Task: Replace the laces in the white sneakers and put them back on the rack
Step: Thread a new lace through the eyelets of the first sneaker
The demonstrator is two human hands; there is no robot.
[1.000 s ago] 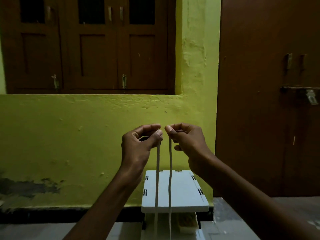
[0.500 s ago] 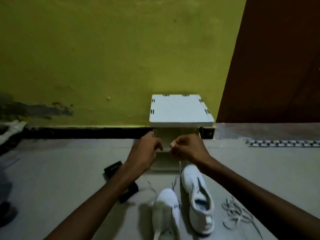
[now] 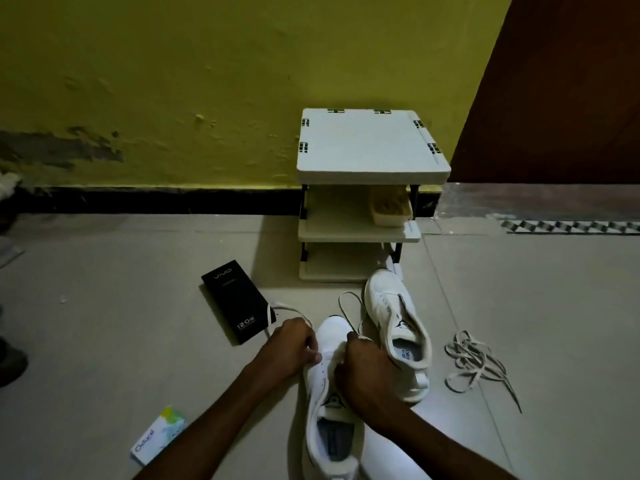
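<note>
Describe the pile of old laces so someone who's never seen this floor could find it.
Start at the white shoe rack against the yellow wall. In front lie two white sneakers; right of them, alone on the tiles, sits the loose tangle of laces, unattached to either shoe.

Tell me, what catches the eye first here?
Two hands, the left hand and right hand, work a lace on the near white sneaker on the floor. Its mate lies just beyond, before a small white rack against the yellow wall. A loose tangle of laces sits to the right.
</note>
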